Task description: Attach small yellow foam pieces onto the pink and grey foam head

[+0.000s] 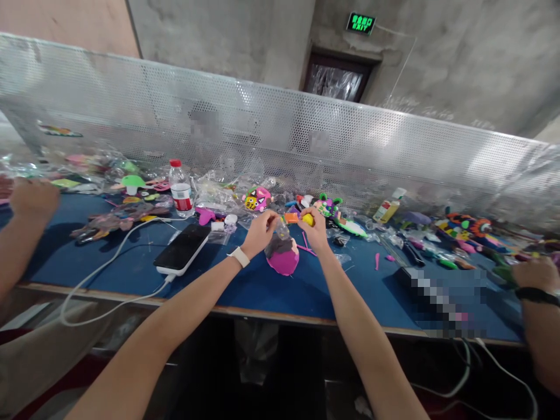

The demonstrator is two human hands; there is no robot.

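Both my arms reach out over a blue worktable (245,286). My left hand (259,231), with a white band on its wrist, is closed in a pinch on a small clear piece I cannot make out. My right hand (315,229) is closed on a small yellow ball-like piece (308,219) with an orange bit beside it. Just below and between the hands lies a round magenta foam piece (283,261) with a grey patch on top. A thin pink strip (306,248) lies next to my right wrist.
A black phone on a white power bank (182,249) with a white cable lies left of my hands. A water bottle (181,189), colourful foam figures and plastic bags crowd the back by a perforated metal screen (280,134). Other people's hands are at the far left (31,197) and far right (532,274).
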